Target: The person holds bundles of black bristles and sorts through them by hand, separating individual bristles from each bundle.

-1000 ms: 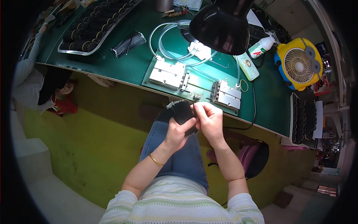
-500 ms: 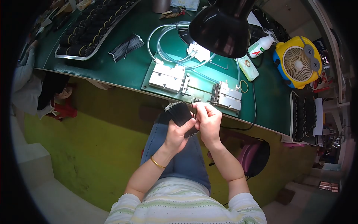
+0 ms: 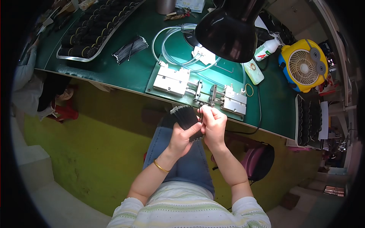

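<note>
My left hand (image 3: pixel 181 137) is wrapped round a bundle of short black wires (image 3: pixel 186 118) with pale, silvery ends, held above my lap. Close beside it, my right hand (image 3: pixel 213 123) pinches one thin black wire (image 3: pixel 201 114) by the table's front edge. Just beyond my fingertips is a metal fixture with two pneumatic slides, a left block (image 3: pixel 171 80) and a right block (image 3: pixel 234 102). Their dark jaws (image 3: pixel 205 95) stand out on rods, with a narrow gap between them. My right fingers partly hide the single wire's upper end.
A black lamp (image 3: pixel 228 34) hangs over the green table (image 3: pixel 99 78). Clear air hoses (image 3: pixel 163 41) coil behind the fixture. A second wire bundle (image 3: pixel 130 49) and a tray of black coils (image 3: pixel 81 53) lie left; a white bottle (image 3: pixel 267 49) and yellow fan (image 3: pixel 304 64) stand right.
The fixture's two jaws have slid out towards each other, narrowing the gap. My hands stay almost in place, still holding the bundle and the single wire.
</note>
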Demonstrator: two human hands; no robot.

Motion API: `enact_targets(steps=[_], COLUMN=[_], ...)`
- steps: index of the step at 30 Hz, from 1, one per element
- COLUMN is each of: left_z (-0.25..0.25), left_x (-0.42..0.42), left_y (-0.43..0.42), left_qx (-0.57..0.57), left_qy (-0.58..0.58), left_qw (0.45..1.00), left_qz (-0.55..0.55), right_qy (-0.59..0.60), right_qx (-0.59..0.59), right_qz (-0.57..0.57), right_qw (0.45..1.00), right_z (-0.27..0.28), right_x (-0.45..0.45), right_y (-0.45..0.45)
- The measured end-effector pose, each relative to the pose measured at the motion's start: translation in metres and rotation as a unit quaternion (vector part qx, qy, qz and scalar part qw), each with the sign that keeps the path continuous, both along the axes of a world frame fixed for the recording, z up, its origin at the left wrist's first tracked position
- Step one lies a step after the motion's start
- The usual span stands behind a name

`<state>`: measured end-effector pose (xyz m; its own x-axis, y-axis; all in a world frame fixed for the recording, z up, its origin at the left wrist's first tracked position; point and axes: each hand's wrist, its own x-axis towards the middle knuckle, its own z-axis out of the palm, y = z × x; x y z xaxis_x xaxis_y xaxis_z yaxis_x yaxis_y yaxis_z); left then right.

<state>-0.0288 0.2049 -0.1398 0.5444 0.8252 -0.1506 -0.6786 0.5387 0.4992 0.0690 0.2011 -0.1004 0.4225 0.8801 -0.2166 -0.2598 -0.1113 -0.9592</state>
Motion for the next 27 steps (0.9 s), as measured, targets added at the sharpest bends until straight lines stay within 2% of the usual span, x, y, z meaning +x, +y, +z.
enact_targets(steps=[6,9,13,22,27], left_z=[0.003,0.006,0.009,0.001,-0.002], left_x=[-0.005,-0.008,-0.008,-0.004,-0.003], left_y=[-0.001,-0.001,-0.001,0.000,0.001], left_qx=[-0.019,-0.006,0.009,-0.024,-0.002], left_qy=[-0.014,-0.016,0.005,0.026,0.026], left_qw=[1.000,1.000,1.000,0.999,1.000], left_qz=[-0.016,-0.023,-0.007,0.016,0.015], right_qy=[-0.012,-0.075,-0.084,-0.029,-0.021], right_qx=[-0.004,0.019,0.029,-0.003,0.006], right_qz=[0.002,0.017,0.043,0.012,-0.002], right_qw=[1.000,0.997,0.995,1.000,1.000], right_z=[0.005,0.012,0.007,0.000,-0.002], right_x=[-0.005,-0.010,-0.006,-0.005,-0.004], right_y=[-0.002,-0.006,-0.008,-0.004,-0.003])
